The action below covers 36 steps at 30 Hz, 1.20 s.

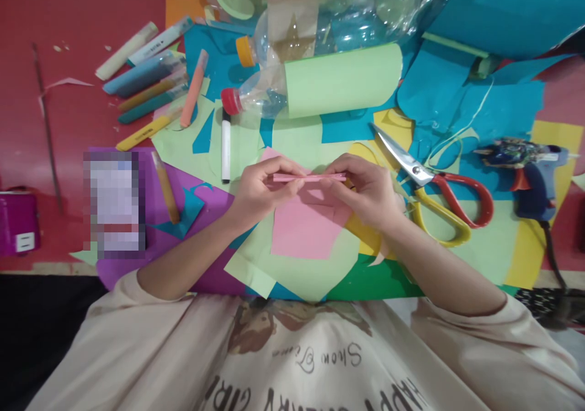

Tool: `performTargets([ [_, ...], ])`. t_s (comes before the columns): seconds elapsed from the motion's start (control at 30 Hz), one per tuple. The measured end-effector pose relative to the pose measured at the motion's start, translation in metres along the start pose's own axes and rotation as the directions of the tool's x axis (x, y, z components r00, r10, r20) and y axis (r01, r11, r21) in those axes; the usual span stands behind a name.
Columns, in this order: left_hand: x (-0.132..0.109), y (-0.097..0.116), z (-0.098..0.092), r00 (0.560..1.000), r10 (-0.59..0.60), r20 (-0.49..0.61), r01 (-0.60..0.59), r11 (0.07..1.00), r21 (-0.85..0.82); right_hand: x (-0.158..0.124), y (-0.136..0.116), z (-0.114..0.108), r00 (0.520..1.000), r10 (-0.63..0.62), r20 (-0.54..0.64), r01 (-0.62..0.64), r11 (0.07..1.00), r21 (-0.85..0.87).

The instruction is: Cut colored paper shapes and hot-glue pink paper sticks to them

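Observation:
A narrow folded strip of pink paper (309,178) is held level between my two hands. My left hand (265,185) pinches its left part between thumb and fingers, and my right hand (365,185) pinches the right part the same way. Beneath them lies a larger pink paper sheet (301,231) on light green paper (329,271). Just right of my right hand rest open scissors (420,176) with one red and one yellow handle. A white marker with a black cap (225,149) lies to the left of my left hand.
A plastic bottle with a red cap, wrapped in light green paper (342,80), lies beyond my hands, beside a bottle with an orange cap (245,51). Several markers (141,75) lie at the upper left. A glue gun (537,179) is at the right, a blurred-out phone (115,200) at the left.

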State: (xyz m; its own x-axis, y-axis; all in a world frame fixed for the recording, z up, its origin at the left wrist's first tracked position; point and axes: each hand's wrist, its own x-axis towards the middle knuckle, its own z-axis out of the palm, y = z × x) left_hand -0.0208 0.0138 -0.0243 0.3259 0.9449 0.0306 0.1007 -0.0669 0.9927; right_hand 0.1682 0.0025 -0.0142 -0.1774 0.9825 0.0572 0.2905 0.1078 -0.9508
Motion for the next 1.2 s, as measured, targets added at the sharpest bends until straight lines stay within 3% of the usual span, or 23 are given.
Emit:
performTargets([
  [0.17,-0.001,0.004,0.002,0.998,-0.065,-0.016,0.065,0.998,0.017,-0.001,0.002,0.0,0.998,-0.033,0.053,0.033,0.999,0.002],
  [0.33,-0.002,0.003,0.002,0.999,-0.044,0.011,0.043,0.998,0.042,-0.002,0.001,0.0,0.998,-0.021,0.064,0.023,0.999,-0.031],
  [0.67,-0.006,0.01,0.001,0.991,-0.122,0.061,0.127,0.989,-0.074,-0.002,0.001,0.0,0.997,-0.047,0.066,0.051,0.998,-0.048],
  [0.87,-0.007,0.01,0.003,0.985,-0.172,0.032,0.174,0.978,-0.119,-0.002,0.001,0.0,0.998,-0.031,0.063,0.034,0.998,-0.058],
  [1.2,-0.007,0.011,0.003,0.991,-0.137,0.015,0.137,0.987,-0.083,-0.002,0.001,0.0,0.996,-0.065,0.057,0.067,0.997,-0.04],
])
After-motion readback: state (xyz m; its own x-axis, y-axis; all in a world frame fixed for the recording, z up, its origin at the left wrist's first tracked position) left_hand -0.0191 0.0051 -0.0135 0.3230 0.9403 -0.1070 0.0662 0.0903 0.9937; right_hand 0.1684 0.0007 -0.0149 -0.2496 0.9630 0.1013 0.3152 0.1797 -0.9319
